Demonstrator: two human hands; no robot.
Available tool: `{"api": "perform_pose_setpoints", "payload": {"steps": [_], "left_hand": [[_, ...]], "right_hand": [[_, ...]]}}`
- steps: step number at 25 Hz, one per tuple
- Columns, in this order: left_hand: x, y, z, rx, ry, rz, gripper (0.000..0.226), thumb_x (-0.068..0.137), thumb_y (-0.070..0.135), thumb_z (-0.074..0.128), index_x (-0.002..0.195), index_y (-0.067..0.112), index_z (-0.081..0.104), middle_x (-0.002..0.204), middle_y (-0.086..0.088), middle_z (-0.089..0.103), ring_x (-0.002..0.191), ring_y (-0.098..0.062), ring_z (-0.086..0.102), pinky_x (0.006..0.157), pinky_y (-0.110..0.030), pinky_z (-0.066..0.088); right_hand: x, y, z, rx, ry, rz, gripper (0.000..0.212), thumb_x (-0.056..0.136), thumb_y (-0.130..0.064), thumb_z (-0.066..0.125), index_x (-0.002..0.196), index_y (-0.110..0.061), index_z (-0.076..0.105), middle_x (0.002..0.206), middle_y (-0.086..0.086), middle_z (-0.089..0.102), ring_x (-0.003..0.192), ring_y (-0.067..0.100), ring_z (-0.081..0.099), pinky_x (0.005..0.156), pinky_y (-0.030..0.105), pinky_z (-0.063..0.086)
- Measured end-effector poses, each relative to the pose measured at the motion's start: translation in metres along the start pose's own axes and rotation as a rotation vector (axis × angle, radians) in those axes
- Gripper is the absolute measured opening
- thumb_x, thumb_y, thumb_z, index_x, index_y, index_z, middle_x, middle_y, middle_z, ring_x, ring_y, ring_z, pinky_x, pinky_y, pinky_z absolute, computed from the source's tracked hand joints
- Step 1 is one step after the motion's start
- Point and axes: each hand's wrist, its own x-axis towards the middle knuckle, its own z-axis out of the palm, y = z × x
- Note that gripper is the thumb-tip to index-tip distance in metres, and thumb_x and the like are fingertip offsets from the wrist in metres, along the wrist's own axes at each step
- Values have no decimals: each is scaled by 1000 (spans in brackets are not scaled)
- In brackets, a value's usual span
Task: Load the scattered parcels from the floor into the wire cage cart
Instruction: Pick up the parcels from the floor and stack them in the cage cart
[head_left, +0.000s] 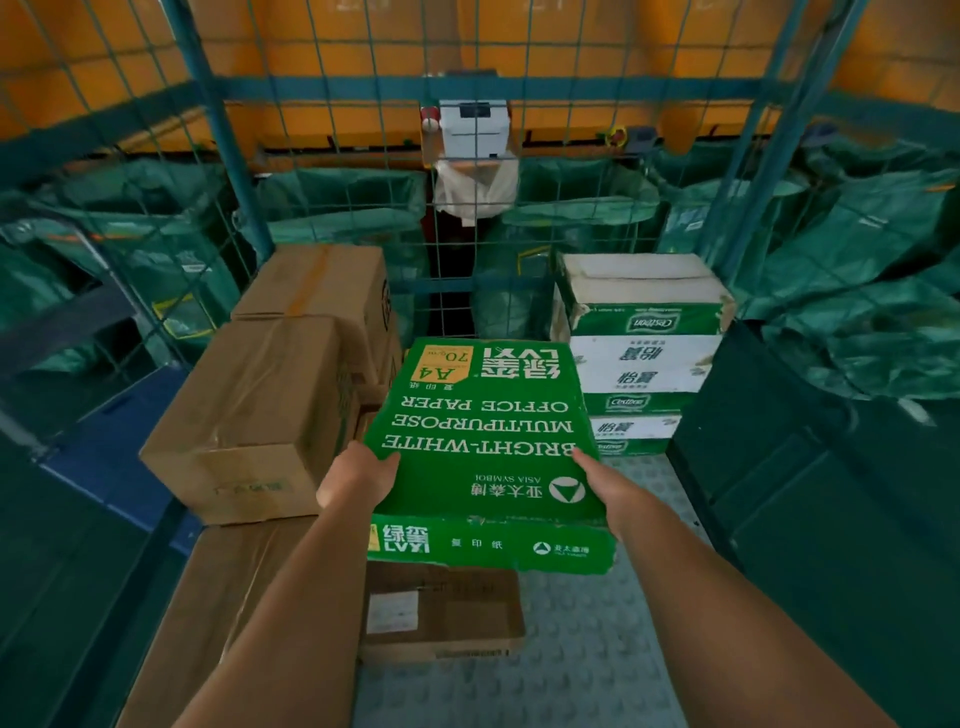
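Underfoot, studded grey cart floor (597, 649) among green sacks (857, 312).

Two bare forearms reach forward from the bottom of the view, converging toward the middle. The left hand (353, 475) and right hand (608, 486) face each other, each gripping one side of a green box (483, 441).

We read, upside down on the green box (483, 431) lid: "BRIGHT-WHITE MULTIPURPOSE OFFICE PAPER", "ASIA SYMBOL", "LVYI", "A4", "70". Its near side also reads "LVYI". The green-and-white cartons (644, 353) carry print too small to read.
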Motion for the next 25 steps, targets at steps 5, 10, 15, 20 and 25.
{"api": "perform_pose_setpoints", "payload": {"steps": [5, 10, 15, 20, 25], "left_hand": [[36, 18, -16, -1, 130, -23, 58, 92, 47, 55, 135, 12, 38, 131, -11, 53, 120, -32, 50, 102, -48, 41], [32, 37, 0, -403, 183, -257, 108, 81, 50, 70, 154, 13, 1, 158, -13, 8, 143, -35, 15, 112, -53, 28], [25, 56, 21, -1118, -266, -354, 107, 73, 29, 82, 149, 26, 7, 128, -14, 51, 99, -34, 60, 85, -53, 52], [44, 48, 4, -1144, -260, -309, 78, 83, 23, 73, 143, 21, 22, 112, -14, 54, 75, -30, 58, 56, -40, 50], [62, 32, -6, -946, -328, -275, 61, 81, 28, 73, 132, 9, 45, 108, -14, 63, 85, -29, 62, 68, -36, 50]], "right_hand": [[21, -34, 37, 105, 38, -4, 81, 87, -63, 53, 147, -12, 36, 153, 13, 33, 136, 32, 37, 114, 47, 29], [31, -46, 76, 200, 159, 28, 68, 96, -56, 44, 138, -2, 43, 139, 12, 46, 125, 29, 48, 103, 41, 41], [47, -39, 115, 300, 95, 19, 74, 88, -65, 49, 130, -3, 52, 121, 16, 59, 108, 33, 60, 97, 47, 48], [55, -46, 109, 307, -7, 56, 82, 80, -68, 58, 139, -12, 45, 137, 12, 50, 118, 34, 53, 101, 48, 42], [111, -42, 77, 350, 148, 67, 87, 66, -77, 57, 126, -14, 56, 123, 16, 60, 103, 34, 62, 94, 56, 48]]}}
